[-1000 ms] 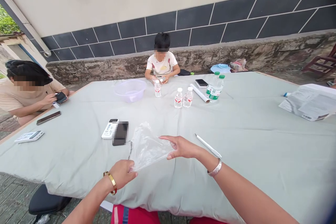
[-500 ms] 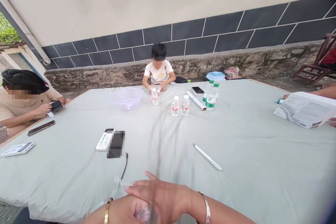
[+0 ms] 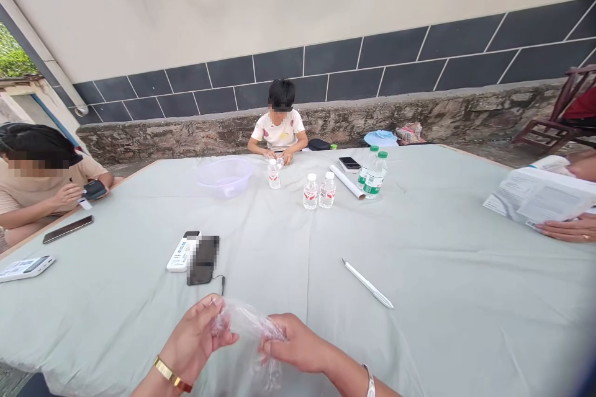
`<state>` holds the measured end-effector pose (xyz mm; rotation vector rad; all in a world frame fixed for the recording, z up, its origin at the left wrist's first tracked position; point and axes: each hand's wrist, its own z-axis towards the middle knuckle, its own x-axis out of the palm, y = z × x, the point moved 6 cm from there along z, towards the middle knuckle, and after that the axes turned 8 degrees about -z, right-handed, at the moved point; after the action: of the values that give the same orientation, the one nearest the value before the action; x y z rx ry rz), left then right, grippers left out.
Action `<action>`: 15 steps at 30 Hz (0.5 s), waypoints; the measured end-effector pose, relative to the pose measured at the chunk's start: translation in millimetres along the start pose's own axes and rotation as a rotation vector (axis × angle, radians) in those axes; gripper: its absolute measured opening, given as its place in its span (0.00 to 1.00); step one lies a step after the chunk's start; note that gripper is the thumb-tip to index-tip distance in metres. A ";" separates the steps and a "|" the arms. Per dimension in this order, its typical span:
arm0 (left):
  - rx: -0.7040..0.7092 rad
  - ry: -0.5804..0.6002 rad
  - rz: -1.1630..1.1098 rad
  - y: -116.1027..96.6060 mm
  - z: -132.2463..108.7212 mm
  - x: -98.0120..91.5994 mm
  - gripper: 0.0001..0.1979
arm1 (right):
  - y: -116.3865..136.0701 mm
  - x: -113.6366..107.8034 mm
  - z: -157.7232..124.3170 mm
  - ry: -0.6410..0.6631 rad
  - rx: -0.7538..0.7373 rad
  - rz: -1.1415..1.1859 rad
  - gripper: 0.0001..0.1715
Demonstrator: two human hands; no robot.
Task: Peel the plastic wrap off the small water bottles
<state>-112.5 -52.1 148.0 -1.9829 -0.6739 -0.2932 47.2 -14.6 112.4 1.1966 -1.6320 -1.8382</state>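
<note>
A crumpled clear plastic bag (image 3: 246,322) hangs between my hands, low in the view above the grey-green tablecloth (image 3: 419,322). My left hand (image 3: 195,332), with a gold bangle (image 3: 168,374) on its wrist, pinches one end of the bag. My right hand (image 3: 293,342) grips the other end, and a silver bracelet (image 3: 370,383) shows at the bottom edge. A white pen (image 3: 367,284) lies to the right of my hands, apart from them.
Ahead stand a white remote (image 3: 179,254), a blurred phone (image 3: 202,260), a clear plastic basin (image 3: 226,177) and several water bottles. A seated person (image 3: 279,130) faces me. Another person (image 3: 41,173) sits at left, and a hand (image 3: 570,227) rests on papers (image 3: 540,195) at right.
The bag, spread flat a second ago, is now bunched up. My hands have come closer together after overlapping low in the view. The view has tilted slightly.
</note>
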 end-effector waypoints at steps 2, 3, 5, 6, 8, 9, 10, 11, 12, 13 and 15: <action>0.058 -0.048 -0.103 -3.8 7.3 2.2 0.18 | -6.6 2.8 -0.3 -0.071 0.061 -0.092 0.05; 0.098 -0.061 -0.106 -4.3 12.3 4.1 0.18 | -9.0 6.1 -0.6 -0.107 0.080 -0.191 0.05; 0.207 -0.075 0.021 -2.8 24.2 8.8 0.17 | -11.7 16.2 -1.3 -0.138 0.112 -0.412 0.06; 0.275 -0.080 0.149 -1.2 30.1 11.2 0.17 | -12.0 21.2 -1.7 -0.133 0.124 -0.506 0.07; 0.443 -0.090 0.476 2.8 39.3 16.2 0.15 | -8.8 26.0 -3.2 -0.112 0.126 -0.658 0.06; 0.525 -0.081 0.641 6.0 42.2 19.1 0.14 | -5.0 24.1 -4.2 -0.115 0.109 -0.710 0.06; 0.583 -0.056 0.784 10.7 44.3 21.8 0.14 | -0.3 18.7 -5.3 -0.134 0.087 -0.736 0.08; 0.609 -0.018 0.887 16.6 46.0 23.7 0.15 | 4.4 10.5 -6.4 -0.166 0.067 -0.728 0.10; 0.592 0.032 0.938 23.5 47.5 24.5 0.17 | 8.2 0.2 -7.3 -0.209 0.055 -0.683 0.12; 0.530 0.088 0.928 30.8 48.8 24.5 0.21 | 10.3 -11.6 -7.8 -0.266 0.057 -0.603 0.14; 0.328 0.167 0.749 44.2 49.5 23.7 0.26 | 8.0 -32.7 -7.1 -0.381 0.091 -0.377 0.14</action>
<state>-71.5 -17.1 102.5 -1.7292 0.1456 0.1049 69.0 4.4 131.0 1.3266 -1.7964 -2.3689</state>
